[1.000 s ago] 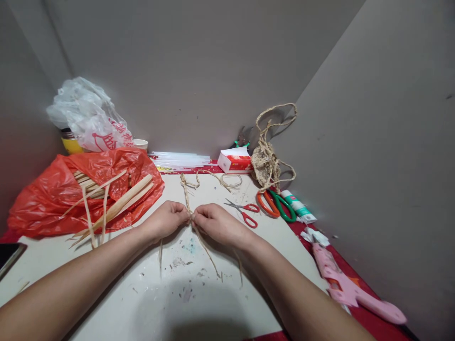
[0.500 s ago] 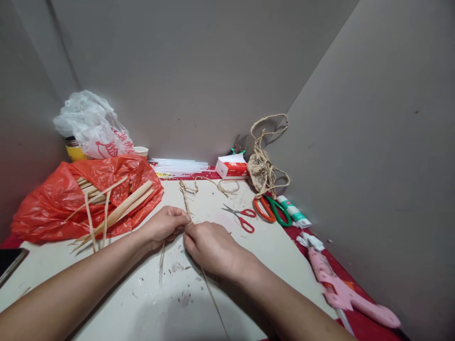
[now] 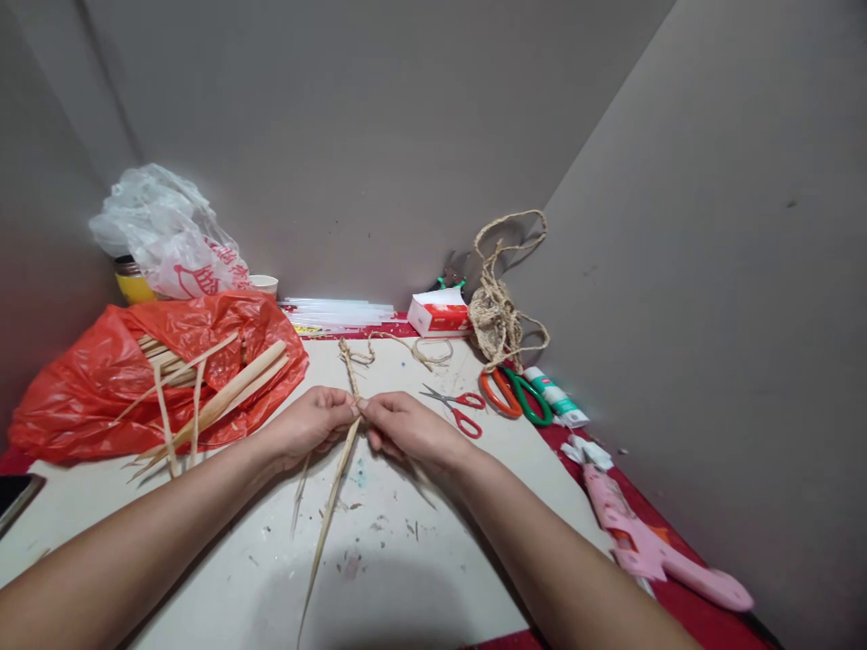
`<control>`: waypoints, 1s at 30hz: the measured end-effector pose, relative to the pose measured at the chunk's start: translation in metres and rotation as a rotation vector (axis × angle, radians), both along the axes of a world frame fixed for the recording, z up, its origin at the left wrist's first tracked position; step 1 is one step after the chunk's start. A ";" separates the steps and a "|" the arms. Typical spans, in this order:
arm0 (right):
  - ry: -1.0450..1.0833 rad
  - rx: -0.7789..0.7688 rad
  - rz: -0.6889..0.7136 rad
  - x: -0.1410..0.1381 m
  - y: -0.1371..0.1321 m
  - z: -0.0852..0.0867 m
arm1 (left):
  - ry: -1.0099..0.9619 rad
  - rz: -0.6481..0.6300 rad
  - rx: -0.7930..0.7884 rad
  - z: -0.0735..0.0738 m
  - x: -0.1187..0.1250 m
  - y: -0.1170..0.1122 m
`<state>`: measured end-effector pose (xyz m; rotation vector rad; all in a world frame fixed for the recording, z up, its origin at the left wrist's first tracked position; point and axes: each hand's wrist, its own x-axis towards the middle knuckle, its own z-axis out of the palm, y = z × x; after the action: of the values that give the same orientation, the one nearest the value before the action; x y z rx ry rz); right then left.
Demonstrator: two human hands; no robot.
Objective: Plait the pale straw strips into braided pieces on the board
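My left hand (image 3: 318, 419) pinches a thin braided straw cord (image 3: 350, 370) near its lower end. Right beside it, fingertips almost touching, my right hand (image 3: 403, 426) is closed on the same spot of the braid. From between the hands a long flat straw strand (image 3: 330, 515) hangs down toward me. Shorter loose strands trail beneath each palm. Beyond the hands, the braid's far end lies on the white board (image 3: 420, 560), with a thin cord curling off to the right. Small red-handled scissors (image 3: 464, 411) lie open to the right of my right hand.
At left an orange-red plastic bag (image 3: 81, 379) holds straw strips (image 3: 230, 397). Behind are a clear bag (image 3: 163, 226), clear glue sticks (image 3: 339, 313) and a red box (image 3: 440, 313). To the right sit coiled braided rope (image 3: 498, 320), larger scissors handles (image 3: 532, 402), a tube (image 3: 555, 397) and a pink glue gun (image 3: 650, 542).
My right hand has moved up and turned, its thumb now pinching at the braid. The long strand, earlier running down to the right, now hangs between my hands toward the lower left.
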<state>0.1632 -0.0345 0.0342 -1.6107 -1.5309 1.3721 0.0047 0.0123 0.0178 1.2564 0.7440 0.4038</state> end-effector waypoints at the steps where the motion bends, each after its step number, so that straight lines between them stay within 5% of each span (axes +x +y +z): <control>1: 0.013 -0.006 0.000 0.000 0.000 -0.003 | 0.005 -0.006 0.012 0.000 0.000 0.000; 11: 0.117 -0.121 0.036 0.011 0.005 -0.015 | 0.155 -0.021 0.333 0.002 0.003 -0.002; 21: 0.194 -0.105 -0.105 -0.003 0.000 -0.012 | 0.548 -0.079 0.621 0.031 -0.005 -0.008; 30: 0.373 -0.201 -0.133 -0.006 -0.003 -0.016 | 0.789 0.009 0.921 0.017 0.012 -0.044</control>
<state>0.1570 -0.0376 0.0182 -1.4364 -1.0795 1.6802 0.0165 -0.0320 0.0352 2.3428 1.2968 0.2438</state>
